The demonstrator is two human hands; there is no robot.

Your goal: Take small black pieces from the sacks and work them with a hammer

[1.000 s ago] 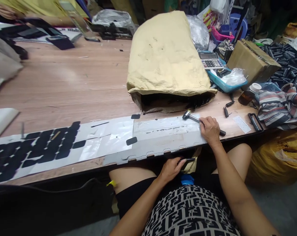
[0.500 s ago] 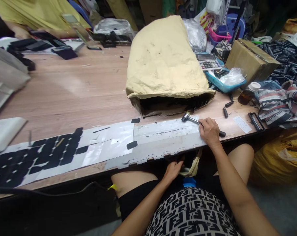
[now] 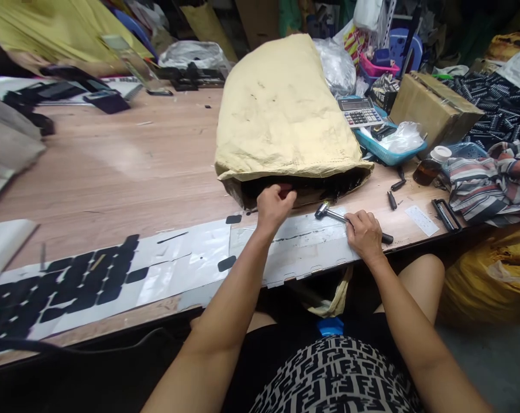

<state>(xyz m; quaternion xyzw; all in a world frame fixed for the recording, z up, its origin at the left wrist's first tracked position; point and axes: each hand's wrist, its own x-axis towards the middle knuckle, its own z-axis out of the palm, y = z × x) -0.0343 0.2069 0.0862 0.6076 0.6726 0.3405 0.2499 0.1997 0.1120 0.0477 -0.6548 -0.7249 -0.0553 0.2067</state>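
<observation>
A large yellowish paper sack (image 3: 281, 115) lies on the table, its dark open mouth toward me. At that mouth is my left hand (image 3: 275, 206), fingers bent, with the fingertips partly inside; whether they hold anything is hidden. My right hand (image 3: 364, 234) is closed around the handle of a small hammer (image 3: 335, 216), which rests over a white sheet (image 3: 311, 252) along the table's front edge. Further left, black rounded pads (image 3: 109, 269) lie in rows on white backing, and single black pads (image 3: 226, 263) lie near its right end.
Right of the sack are a calculator (image 3: 360, 111), a blue basket (image 3: 391, 150), a cardboard box (image 3: 432, 112), a bottle with a white lid (image 3: 432, 166) and a striped cloth (image 3: 492, 178). A person in yellow (image 3: 70, 34) sits across the table at the left.
My left hand has come up from below the table edge to the sack's mouth. My right hand stays on the hammer. The view has shifted slightly.
</observation>
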